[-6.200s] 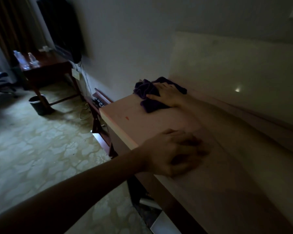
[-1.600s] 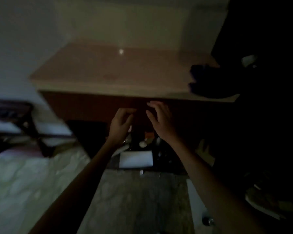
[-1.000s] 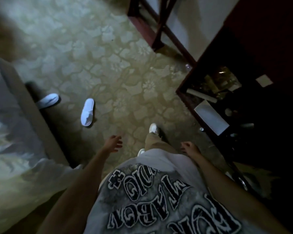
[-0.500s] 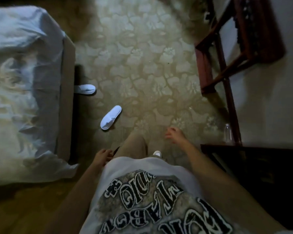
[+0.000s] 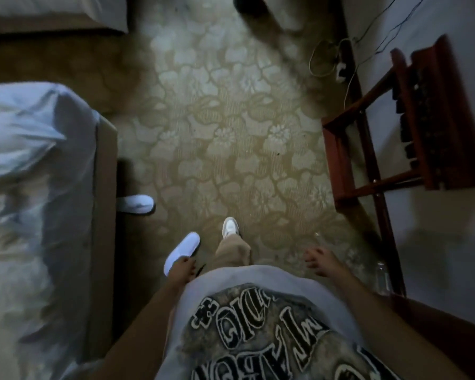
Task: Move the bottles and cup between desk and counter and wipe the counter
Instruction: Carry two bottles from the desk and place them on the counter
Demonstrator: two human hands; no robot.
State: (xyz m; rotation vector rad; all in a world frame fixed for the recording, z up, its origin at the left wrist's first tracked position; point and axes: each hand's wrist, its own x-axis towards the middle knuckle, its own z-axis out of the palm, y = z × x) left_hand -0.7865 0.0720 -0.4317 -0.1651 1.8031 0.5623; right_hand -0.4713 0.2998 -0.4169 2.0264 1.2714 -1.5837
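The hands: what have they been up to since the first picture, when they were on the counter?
The right hand let go of the purple cloth, the left hand lifted off the counter, and the person turned away to walk across the carpet. Both hands now swing empty. The slippers stayed put.

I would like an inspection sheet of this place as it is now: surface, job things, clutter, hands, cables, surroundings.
Surface: patterned carpet; desk and counter not in view.
Job's things: one clear bottle on the floor by the wooden rack; cup and cloth not seen.
Clutter: two white slippers near the bed.
Hands: left hand and right hand empty.
Cables: loose cables along the wall.
Surroundings: dim room.
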